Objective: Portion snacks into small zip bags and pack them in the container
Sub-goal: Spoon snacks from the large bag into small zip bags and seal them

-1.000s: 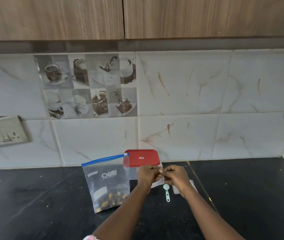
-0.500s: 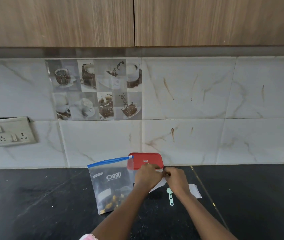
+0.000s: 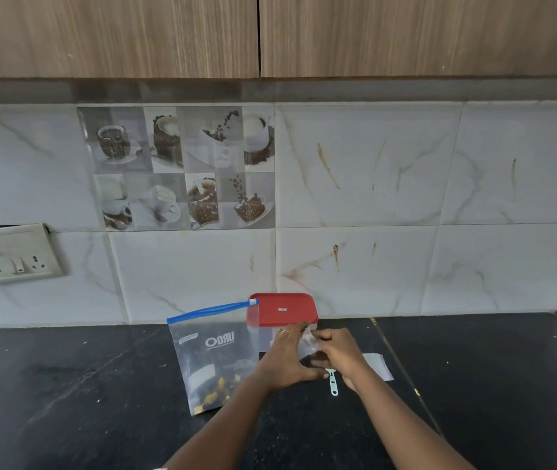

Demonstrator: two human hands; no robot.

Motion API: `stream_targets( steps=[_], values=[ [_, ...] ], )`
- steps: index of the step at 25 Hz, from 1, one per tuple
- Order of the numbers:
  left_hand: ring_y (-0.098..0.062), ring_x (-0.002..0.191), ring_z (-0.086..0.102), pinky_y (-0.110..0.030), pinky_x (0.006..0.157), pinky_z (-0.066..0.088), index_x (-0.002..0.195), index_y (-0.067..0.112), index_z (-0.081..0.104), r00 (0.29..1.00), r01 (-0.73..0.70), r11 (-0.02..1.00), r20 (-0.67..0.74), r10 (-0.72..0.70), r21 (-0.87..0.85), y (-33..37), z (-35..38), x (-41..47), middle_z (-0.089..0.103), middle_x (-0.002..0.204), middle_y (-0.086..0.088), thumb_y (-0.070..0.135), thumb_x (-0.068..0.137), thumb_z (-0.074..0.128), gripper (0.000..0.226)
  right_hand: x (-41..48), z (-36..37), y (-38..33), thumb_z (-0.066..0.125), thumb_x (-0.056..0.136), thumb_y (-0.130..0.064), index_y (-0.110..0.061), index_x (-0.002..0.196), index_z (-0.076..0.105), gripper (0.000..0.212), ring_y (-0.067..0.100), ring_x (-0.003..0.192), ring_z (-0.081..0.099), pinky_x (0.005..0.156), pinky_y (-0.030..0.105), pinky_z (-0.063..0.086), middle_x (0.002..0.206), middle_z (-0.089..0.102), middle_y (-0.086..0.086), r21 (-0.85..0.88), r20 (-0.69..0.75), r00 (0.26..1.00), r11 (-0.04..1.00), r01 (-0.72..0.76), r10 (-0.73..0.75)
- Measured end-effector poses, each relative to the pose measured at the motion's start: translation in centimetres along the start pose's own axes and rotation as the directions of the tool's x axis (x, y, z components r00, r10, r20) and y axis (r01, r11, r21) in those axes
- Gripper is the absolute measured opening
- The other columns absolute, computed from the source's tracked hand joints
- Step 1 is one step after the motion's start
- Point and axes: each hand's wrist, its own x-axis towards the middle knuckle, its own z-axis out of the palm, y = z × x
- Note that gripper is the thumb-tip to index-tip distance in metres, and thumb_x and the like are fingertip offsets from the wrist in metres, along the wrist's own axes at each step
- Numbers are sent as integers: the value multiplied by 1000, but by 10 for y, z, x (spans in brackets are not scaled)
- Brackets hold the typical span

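- Shifted lower since the earlier frame, the left hand [image 3: 287, 359] cups the small zip bag [image 3: 305, 344]; the right hand [image 3: 341, 354] pinches its top.
- The bag sits near the counter's [image 3: 66, 385] back edge, before the red-lidded container [image 3: 282, 308].
- Likely risk: slippery film escapes the pinch, spilling snacks.

Worktop [image 3: 66, 385]: black stone, extends to both sides of the grip [image 3: 307, 346] and toward the viewer. A pale seam [image 3: 382, 335] crosses it diagonally just right of the grip. Wall tiles [image 3: 372, 266]: white, marble-veined, directly behind and above the grip. They carry brown streaks [image 3: 328, 166], above and slightly right. Coffee-cup picture tile [image 3: 182, 167]: above and left. Socket plate [image 3: 16, 254]: far left, on the wall, one corner lifted. Grey strip [image 3: 270, 91] and two wood-grain cabinet doors [image 3: 134, 32]: high overhead.
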Motion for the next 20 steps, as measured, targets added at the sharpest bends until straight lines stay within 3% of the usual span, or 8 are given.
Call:
stream_targets(
  steps=[3,7,11,14,17,19,20],
  values=[
    [-10,130,34,-27,107,27,144,23,26,999,32,998,9,-32,-46,2,3,1,35,141,10,49,74,73,88,-1,-2,5,58,93,-14,-5,109,69,21,17,78,65,51,22,50,94,70,8,27,87,995,998,-54,51],
    [-10,122,44,-19,98,30,139,20,38,995,90,993,53,-86,-78,-7,9,-1,45,138,3,47,74,74,79,6,-6,13,54,85,10,-2,109,69,31,25,89,66,55,23,53,107,67,15,-107,109,990,991,-78,90],
    [-5,108,48,-17,93,37,130,18,48,993,111,990,49,-107,-88,-17,13,-1,53,126,4,43,72,76,68,4,-8,17,56,82,14,3,96,72,24,19,72,70,59,25,58,91,70,9,-154,73,996,987,-46,58],
    [-8,101,54,-10,85,40,121,17,57,991,133,984,-9,-135,-119,-27,21,-1,61,115,3,40,73,76,57,4,-9,26,57,84,11,1,91,71,20,20,68,71,64,28,61,90,71,11,-67,61,995,995,-76,80],
    [-6,100,58,-13,85,45,119,22,58,977,199,956,-32,-211,-216,-38,31,-3,63,111,9,41,71,78,55,18,-16,52,55,87,2,-8,84,69,18,23,64,69,66,34,61,81,70,13,40,-177,970,986,-162,167],
    [-5,101,60,-15,86,48,118,27,55,966,233,931,-43,-254,-281,-45,35,-9,63,109,13,36,70,79,54,31,-21,73,50,87,0,-10,74,68,24,24,65,66,69,38,60,80,70,14,-167,-404,900,954,-250,165],
    [-4,100,61,-15,85,48,117,30,53,960,244,921,-57,-273,-303,-49,37,-12,62,108,16,34,71,80,54,35,-19,81,49,87,-3,-9,74,69,24,26,70,66,70,37,59,85,70,15,-298,-440,885,904,-307,156]
  ],
)
